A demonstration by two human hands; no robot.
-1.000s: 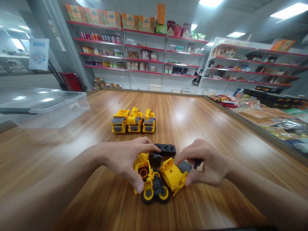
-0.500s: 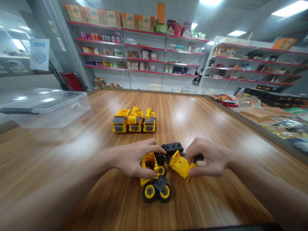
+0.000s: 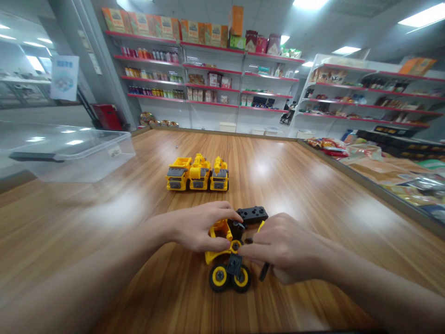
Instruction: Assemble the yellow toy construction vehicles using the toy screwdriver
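Note:
My left hand (image 3: 200, 227) is closed around a yellow toy truck cab (image 3: 212, 256), thumb in front and fingers over its top. Beside the cab lie loose toy wheels (image 3: 219, 275) with black tyres and yellow hubs, and a small dark grey plate (image 3: 234, 264) leans on them. My right hand (image 3: 287, 250) is curled, its index finger reaching to the small wheel (image 3: 236, 246) by the cab. A dark piece (image 3: 264, 272) pokes out under its fingers. Behind it shows only an edge of a yellow part (image 3: 261, 226). A black chassis piece (image 3: 253, 214) lies just beyond.
Three yellow toy trucks (image 3: 199, 174) stand in a row farther back on the wooden table (image 3: 278, 181). At the left is a clear plastic box (image 3: 86, 155). Packaged goods (image 3: 375, 162) lie beyond the right edge, and stocked shelves (image 3: 212, 86) stand behind.
My right hand has moved left and towards me, from the yellow part to the wheels, and now covers most of that part. My left hand keeps its hold. The view has shifted slightly.

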